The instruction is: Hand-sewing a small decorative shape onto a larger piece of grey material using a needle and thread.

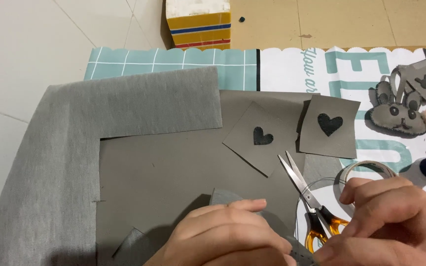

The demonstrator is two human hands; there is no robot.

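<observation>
My left hand (223, 234) pinches grey fabric piece (225, 197), flat on grey sheet (159, 172) | right hand (388, 221) curled, hold unclear | orange-handled scissors (306, 202) between | 2 heart-cut squares (265, 138) beyond

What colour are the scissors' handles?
Orange and black, on the scissors in the head view.

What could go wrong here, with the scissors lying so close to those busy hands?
The scissors lie open, blades bare, just beside the right hand; a careless reach might nick a finger. The left hand presses on the grey fabric, so a tug could drag the loose heart square out of place. A thin thread seems to loop by the scissors and might snag on the handles.
</observation>
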